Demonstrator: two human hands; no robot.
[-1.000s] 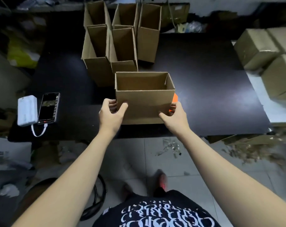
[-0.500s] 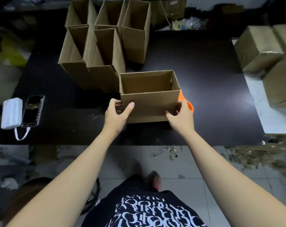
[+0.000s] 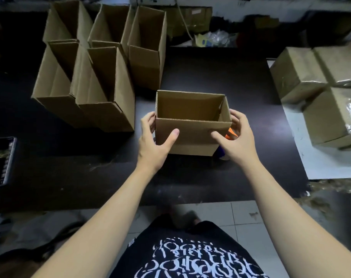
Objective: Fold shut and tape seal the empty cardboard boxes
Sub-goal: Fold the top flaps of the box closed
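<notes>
An open-topped cardboard box (image 3: 192, 135) sits at the centre of the frame, held between both hands. The left hand (image 3: 152, 145) has it in its grip at the near left corner, thumb on the front wall and fingers round the side. The right hand (image 3: 237, 141) grips the near right corner likewise. An orange object (image 3: 230, 133) shows just behind that hand. White lettering on the black shirt (image 3: 190, 255) is unreadable. On the dark counter (image 3: 231, 81), open boxes (image 3: 102, 109) stand upper left. Taped boxes (image 3: 297, 75) lie right, and a tiled floor (image 3: 241, 213) lies below.
</notes>
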